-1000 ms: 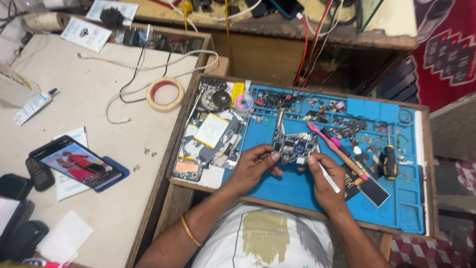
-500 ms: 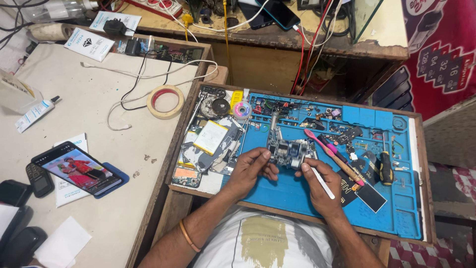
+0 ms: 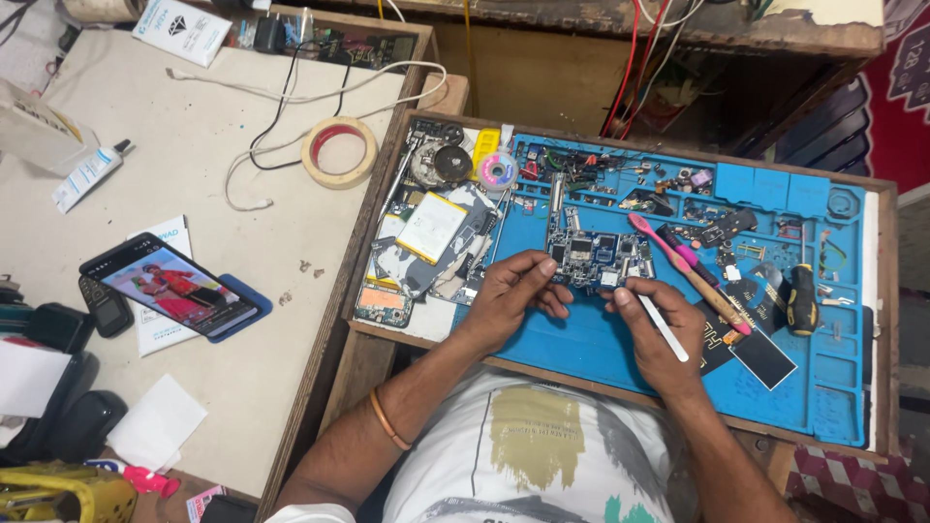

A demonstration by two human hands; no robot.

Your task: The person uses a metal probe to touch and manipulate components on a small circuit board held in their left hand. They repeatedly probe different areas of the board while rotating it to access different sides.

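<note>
A small circuit board lies on a blue repair mat. My left hand pinches the board's lower left edge, holding it down. A thin white stick-like tool is gripped in my right hand, its tip touching the board's lower right corner. A pink toothbrush lies just right of the board, beside my right hand.
Phone parts, a battery and a screen pile up on the mat's left. A tape roll, white cable, glue tube and a lit phone lie on the left table. A black-handled tool rests at the mat's right.
The camera has drawn closer and shifted. My right hand has brought the white tool's tip up to the board's corner. My left hand stays on the board.
</note>
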